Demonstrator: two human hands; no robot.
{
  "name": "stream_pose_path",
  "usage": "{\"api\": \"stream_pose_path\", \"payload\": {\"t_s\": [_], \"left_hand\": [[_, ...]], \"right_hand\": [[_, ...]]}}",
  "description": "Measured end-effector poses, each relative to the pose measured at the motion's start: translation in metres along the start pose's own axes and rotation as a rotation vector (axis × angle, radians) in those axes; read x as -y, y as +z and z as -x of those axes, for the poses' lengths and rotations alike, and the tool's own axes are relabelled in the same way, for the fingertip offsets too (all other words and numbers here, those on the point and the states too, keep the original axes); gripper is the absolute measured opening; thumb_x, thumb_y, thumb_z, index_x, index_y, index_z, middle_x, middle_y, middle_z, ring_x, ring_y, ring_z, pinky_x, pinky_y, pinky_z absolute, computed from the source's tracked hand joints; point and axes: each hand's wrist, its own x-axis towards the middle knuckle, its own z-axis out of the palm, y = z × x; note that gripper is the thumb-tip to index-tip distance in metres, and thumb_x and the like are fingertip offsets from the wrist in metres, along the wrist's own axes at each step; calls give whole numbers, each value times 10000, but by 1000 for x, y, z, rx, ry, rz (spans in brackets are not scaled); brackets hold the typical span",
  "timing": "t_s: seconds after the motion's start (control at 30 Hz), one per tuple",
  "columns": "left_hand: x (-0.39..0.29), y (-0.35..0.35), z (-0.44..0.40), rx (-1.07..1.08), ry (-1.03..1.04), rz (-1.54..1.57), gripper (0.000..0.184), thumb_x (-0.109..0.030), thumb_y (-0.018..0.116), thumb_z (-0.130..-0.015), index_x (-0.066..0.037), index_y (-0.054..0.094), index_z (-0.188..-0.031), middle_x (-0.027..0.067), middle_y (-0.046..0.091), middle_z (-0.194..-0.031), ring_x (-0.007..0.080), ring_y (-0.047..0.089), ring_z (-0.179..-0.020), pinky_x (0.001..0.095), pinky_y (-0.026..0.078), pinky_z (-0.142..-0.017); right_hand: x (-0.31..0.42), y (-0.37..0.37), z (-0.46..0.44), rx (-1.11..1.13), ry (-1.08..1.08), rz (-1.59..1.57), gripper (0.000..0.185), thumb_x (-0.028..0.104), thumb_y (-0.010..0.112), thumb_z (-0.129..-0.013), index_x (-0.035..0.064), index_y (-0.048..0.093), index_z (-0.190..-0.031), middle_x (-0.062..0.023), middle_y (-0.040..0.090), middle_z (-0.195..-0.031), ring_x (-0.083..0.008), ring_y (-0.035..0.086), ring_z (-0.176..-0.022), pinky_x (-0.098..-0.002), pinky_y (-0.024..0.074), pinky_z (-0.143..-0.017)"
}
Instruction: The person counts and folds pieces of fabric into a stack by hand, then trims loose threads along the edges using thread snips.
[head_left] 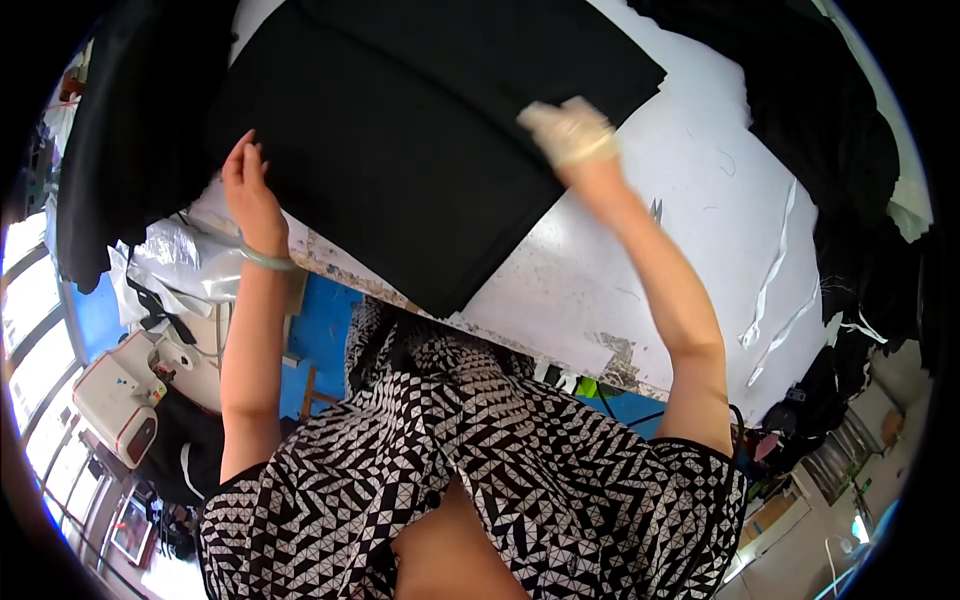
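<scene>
A large folded piece of black fabric (pixel 400 140) lies on the white tabletop, one corner reaching the table's near edge. My left hand (pixel 252 195), with a pale green bangle at the wrist, is at the fabric's left edge. Its fingers are stretched out and hold nothing I can see. Over the right part of the fabric is my right hand (pixel 572 135) in a whitish glove, smeared by motion. Whether its fingers grip the cloth cannot be made out. Small pointed metal blades (pixel 656 210) show beside my right forearm, partly hidden by it.
Dark cloth (pixel 800 120) is heaped along the table's right side, and more black cloth (pixel 140 130) hangs at the left. White strips (pixel 770 280) lie on the white table (pixel 560 270). A sewing machine (pixel 120 400) and a clear plastic bag (pixel 185 250) are at the lower left.
</scene>
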Motion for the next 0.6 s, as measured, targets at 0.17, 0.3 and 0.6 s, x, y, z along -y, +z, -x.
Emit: {"api": "stream_pose_path", "payload": {"t_s": [0.17, 0.3, 0.6], "left_hand": [[21, -27, -5, -94, -409, 379, 579, -479, 437, -1053, -12, 485, -1391, 153, 523, -1404, 274, 541, -1269, 411, 438, -1033], [25, -13, -3, -254, -401, 213, 761, -592, 433, -1012, -10, 331, -1492, 159, 381, -1528, 306, 426, -1347, 424, 333, -1109], [56, -35, -14, 106, 589, -762, 426, -226, 651, -889, -15, 626, -1258, 189, 627, -1263, 384, 564, -1187, 424, 407, -1053]], "right_hand": [[32, -29, 10, -358, -510, -285, 211, 260, 718, -789, 111, 706, -937, -24, 716, -968, -278, 627, -786, -402, 526, -794], [-103, 44, -12, -537, 65, 338, 301, 269, 668, -890, 75, 698, -1117, -66, 707, -1172, -279, 620, -1149, -499, 403, -1031], [36, -31, 22, -258, -135, -484, 178, 267, 711, -784, 152, 727, -918, -14, 708, -1012, -274, 622, -895, -440, 507, -852]]}}
